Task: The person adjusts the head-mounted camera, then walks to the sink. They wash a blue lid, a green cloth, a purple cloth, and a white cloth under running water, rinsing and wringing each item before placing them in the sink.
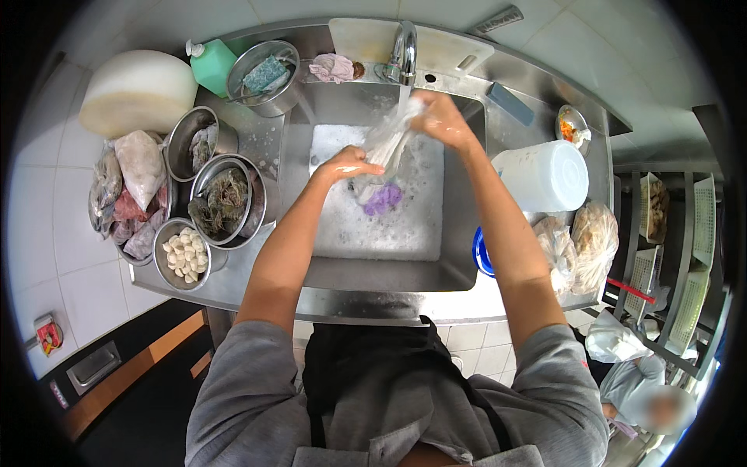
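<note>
Above soapy water in a steel sink [385, 274], a wet whitish, partly see-through item, perhaps a cloth or plastic bag [390, 140], is stretched between my two hands. My left hand [350, 165] grips its lower end, thumb pointing right. My right hand [439, 119] holds the upper end close beside the stream from the chrome faucet [407, 52]; motion blurs this end. Suds show on both hands. Below them a purple scrubber or cloth [383, 198] lies in the foamy water.
Steel bowls with shrimp [224, 198] and pale round pieces [185, 255], and bagged food [140, 166], crowd the left counter. A green pump bottle [213, 67] stands behind. At right are a translucent bucket [543, 176] and filled bags [594, 248]. A person [636, 385] is at lower right.
</note>
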